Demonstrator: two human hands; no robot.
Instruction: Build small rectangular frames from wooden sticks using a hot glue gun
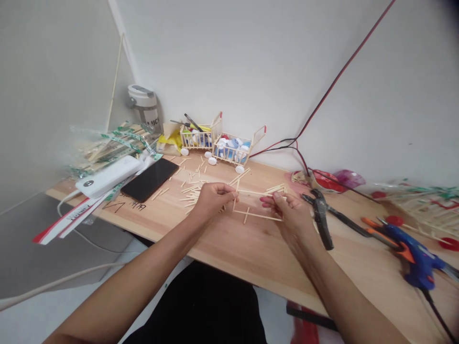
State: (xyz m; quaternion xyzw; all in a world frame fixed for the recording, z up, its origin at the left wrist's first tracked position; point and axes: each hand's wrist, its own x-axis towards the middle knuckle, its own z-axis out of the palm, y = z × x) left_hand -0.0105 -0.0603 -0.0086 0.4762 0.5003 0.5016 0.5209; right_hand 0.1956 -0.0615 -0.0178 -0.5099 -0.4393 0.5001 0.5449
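Observation:
Between my hands is a thin rectangular frame of wooden sticks (258, 216), held just above the table. My left hand (215, 197) pinches its left side near the upper corner. At the right side, my right hand (287, 206) grips the frame between thumb and fingers. A short stick (246, 215) crosses the frame's lower bar; whether it is joined or lies beneath, I cannot tell. Cut stick pieces (191, 195) lie in a loose pile beyond my left hand. More short sticks (276, 189) lie just behind my right hand.
Two small stick carts (232, 152) filled with bottle caps and pens stand at the back. A phone (149, 179), white power strip (109, 177) and bagged sticks (114, 143) are left. Black pliers-like tool (322, 220) and blue glue gun (412, 253) lie right. Cables run up the wall.

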